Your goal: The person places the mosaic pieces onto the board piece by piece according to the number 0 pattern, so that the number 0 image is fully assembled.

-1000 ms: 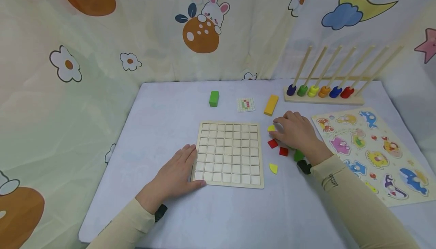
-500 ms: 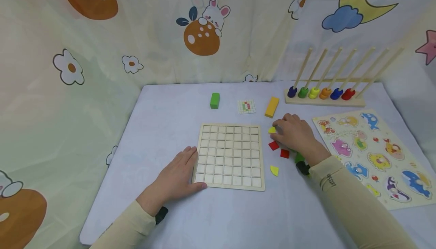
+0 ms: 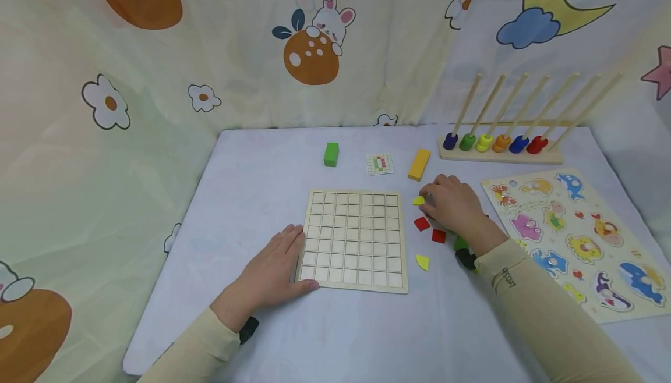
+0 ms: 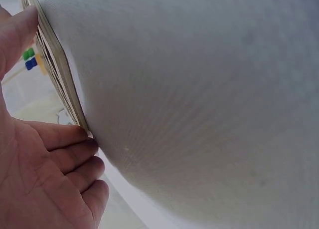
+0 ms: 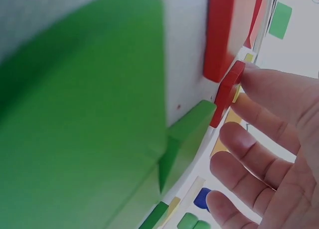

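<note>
My left hand rests flat at the left edge of a pale wooden grid board, its thumb on the lower left corner. In the left wrist view the fingertips touch the board's side. My right hand reaches over small tiles right of the board. Its thumb and index finger pinch a yellow rounded tile. Just beyond the thumb tip, a red tile shows in the right wrist view. Two red square tiles lie below the hand. Green pieces are partly hidden under the wrist.
Another yellow quarter-round tile lies right of the board. Behind it stand a green block, a small pattern card and an orange block. A peg rack with coloured beads and an animal puzzle board occupy the right side.
The head view tilts slightly, so everything sits a little lower in it. Both hands stay in place, with the right fingertips still at the yellow tile.
</note>
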